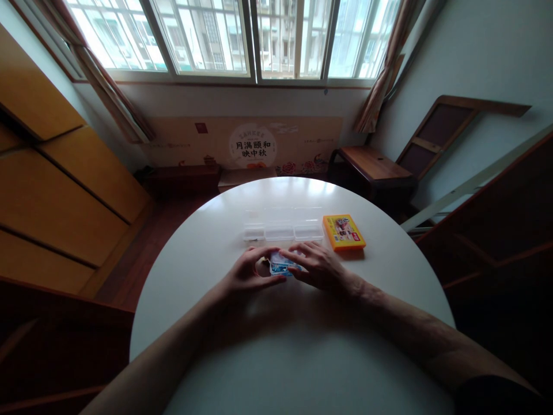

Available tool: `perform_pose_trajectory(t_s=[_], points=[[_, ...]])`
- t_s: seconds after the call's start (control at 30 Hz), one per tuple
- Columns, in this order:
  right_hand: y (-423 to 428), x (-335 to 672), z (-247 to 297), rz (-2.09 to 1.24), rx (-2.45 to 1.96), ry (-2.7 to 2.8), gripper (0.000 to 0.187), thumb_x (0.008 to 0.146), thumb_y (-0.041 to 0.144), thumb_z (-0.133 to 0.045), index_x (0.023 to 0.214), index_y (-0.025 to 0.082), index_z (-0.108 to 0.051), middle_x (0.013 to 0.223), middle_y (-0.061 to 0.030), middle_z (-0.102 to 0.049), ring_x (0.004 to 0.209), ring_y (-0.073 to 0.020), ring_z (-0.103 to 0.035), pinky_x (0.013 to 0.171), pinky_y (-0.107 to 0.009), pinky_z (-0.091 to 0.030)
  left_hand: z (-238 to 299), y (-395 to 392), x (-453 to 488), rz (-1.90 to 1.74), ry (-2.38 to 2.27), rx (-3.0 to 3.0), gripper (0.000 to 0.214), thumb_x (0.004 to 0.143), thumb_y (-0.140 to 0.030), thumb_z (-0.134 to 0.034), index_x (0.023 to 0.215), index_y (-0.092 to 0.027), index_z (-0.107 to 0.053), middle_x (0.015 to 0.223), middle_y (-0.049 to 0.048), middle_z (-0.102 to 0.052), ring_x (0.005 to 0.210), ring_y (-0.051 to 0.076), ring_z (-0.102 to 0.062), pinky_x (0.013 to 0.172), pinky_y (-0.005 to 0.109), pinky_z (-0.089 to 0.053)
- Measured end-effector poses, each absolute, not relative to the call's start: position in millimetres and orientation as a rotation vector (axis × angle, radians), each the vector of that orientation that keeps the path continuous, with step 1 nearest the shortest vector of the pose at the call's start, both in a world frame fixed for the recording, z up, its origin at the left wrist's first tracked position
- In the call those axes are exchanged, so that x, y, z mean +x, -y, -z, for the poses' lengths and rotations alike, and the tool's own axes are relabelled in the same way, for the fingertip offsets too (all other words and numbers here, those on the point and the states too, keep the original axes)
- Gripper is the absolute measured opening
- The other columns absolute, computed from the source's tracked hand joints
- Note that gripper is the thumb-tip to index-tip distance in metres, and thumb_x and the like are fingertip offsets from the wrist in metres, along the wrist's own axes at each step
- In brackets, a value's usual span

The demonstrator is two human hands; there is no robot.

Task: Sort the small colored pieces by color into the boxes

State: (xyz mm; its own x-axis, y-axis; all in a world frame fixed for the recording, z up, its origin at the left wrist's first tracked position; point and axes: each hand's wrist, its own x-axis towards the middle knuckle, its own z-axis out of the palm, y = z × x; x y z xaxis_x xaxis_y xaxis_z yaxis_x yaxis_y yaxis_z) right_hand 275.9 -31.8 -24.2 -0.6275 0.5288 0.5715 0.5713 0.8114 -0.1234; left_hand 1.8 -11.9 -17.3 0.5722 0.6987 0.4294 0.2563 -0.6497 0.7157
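Note:
Both of my hands meet over a small stack of blue-backed playing cards (280, 265) in the middle of a round white table (207, 248). My left hand (248, 274) curls round the stack's left side, thumb under it. My right hand (317, 266) lies over the right side, fingers closed on the cards. Just beyond them stands a clear plastic box (283, 226) with three front compartments. An orange card box (343, 231) lies flat to its right.
A dark wooden bench (371, 167) stands past the table at the right. A printed cardboard panel (253, 145) leans under the window. Wooden cabinets (64, 190) line the left wall, and dark wooden furniture (501, 230) stands at the right.

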Motion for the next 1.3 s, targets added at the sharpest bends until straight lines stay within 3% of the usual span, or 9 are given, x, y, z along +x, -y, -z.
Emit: perform_pose_trajectory(t_s=[0.23, 0.47, 0.7, 0.87, 1.07, 1.3], points=[[26, 281, 25, -0.155, -0.871, 2.161, 0.035, 0.117, 0.032, -0.052, 0.150, 0.026, -0.064, 0.130, -0.0110, -0.080, 0.114, -0.0281, -0.076, 0.100, -0.048, -0.063, 19, 3, -5, -1.043, -0.860, 2.203, 0.076, 0.083, -0.046, -0.096, 0.145, -0.022, -0.061, 0.129, 0.0136, -0.077, 0.111, 0.028, -0.076, 0.096, 0.042, -0.060], [22, 282, 33, -0.186, -0.897, 2.046, 0.032, 0.116, 0.029, -0.051, 0.139, 0.022, -0.071, 0.115, -0.0131, -0.080, 0.101, -0.0268, -0.076, 0.088, -0.043, -0.066, 9, 0, -14, -1.066, -0.796, 2.288, 0.068, 0.092, -0.046, -0.090, 0.150, -0.025, -0.062, 0.138, 0.0144, -0.075, 0.115, 0.028, -0.075, 0.103, 0.044, -0.061], [23, 279, 37, -0.237, -0.909, 1.971, 0.030, 0.110, 0.025, -0.057, 0.136, 0.025, -0.073, 0.110, -0.0087, -0.082, 0.091, -0.0232, -0.077, 0.085, -0.039, -0.067, 4, 5, -12, -1.114, -0.849, 2.429, 0.069, 0.096, -0.045, -0.086, 0.156, -0.027, -0.059, 0.142, 0.0156, -0.074, 0.124, 0.031, -0.075, 0.109, 0.048, -0.061], [26, 279, 32, -0.264, -0.946, 1.953, 0.028, 0.108, 0.023, -0.059, 0.133, 0.026, -0.072, 0.105, -0.0063, -0.083, 0.085, -0.0218, -0.077, 0.080, -0.036, -0.066, 3, 5, -12, -1.125, -0.780, 2.642, 0.068, 0.102, -0.036, -0.080, 0.164, -0.030, -0.052, 0.149, 0.0141, -0.072, 0.132, 0.032, -0.072, 0.111, 0.049, -0.059], [27, 281, 32, -0.290, -0.948, 1.899, 0.023, 0.105, 0.023, -0.061, 0.125, 0.026, -0.072, 0.101, -0.0051, -0.081, 0.083, -0.0218, -0.077, 0.077, -0.035, -0.065, 2, 5, -16, -1.166, -0.741, 2.724, 0.066, 0.099, -0.023, -0.075, 0.163, -0.029, -0.057, 0.142, 0.0129, -0.077, 0.123, 0.029, -0.078, 0.106, 0.046, -0.063], [27, 281, 32, -0.327, -0.940, 1.879, 0.021, 0.103, 0.020, -0.061, 0.122, 0.027, -0.069, 0.104, -0.0056, -0.082, 0.089, -0.0236, -0.080, 0.078, -0.038, -0.068, 0, 6, -15, -1.173, -0.683, 2.801, 0.068, 0.099, -0.019, -0.072, 0.163, -0.030, -0.056, 0.142, 0.0116, -0.077, 0.121, 0.027, -0.079, 0.104, 0.045, -0.065]])
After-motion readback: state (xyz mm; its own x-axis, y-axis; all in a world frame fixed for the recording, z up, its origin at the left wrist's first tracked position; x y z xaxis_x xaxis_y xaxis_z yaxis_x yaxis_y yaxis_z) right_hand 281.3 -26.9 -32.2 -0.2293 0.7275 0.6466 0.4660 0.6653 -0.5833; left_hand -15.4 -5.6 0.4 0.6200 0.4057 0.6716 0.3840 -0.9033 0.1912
